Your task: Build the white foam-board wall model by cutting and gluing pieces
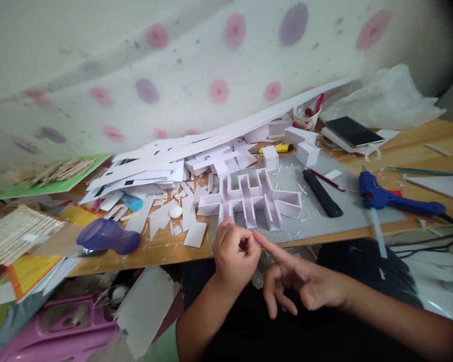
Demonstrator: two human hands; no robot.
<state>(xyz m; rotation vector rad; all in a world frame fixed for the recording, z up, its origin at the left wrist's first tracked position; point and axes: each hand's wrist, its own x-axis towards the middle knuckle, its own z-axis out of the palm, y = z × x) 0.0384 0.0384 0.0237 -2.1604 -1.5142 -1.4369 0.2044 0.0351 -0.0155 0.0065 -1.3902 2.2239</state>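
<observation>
My left hand (237, 251) is in front of the table edge, its thumb and index finger curled into a pinch. Whether anything small sits in that pinch is hidden. My right hand (304, 284) has its index finger stretched out, the tip touching the pinched fingers of the left hand. Its other fingers are apart and hold nothing. Just beyond both hands a white foam-board structure (251, 203) of joined open channels lies on a grey cutting mat (324, 221). Small white foam-board boxes (308, 154) stand behind it.
A blue hot glue gun (398, 197) with a cable lies on the right. A black-handled tool (322, 193), a red pencil (326, 179) and a yellow cutter (276, 149) lie nearby. Paper scraps, a purple vase-shaped container (108, 236) and stacked white sheets (143, 173) crowd the left.
</observation>
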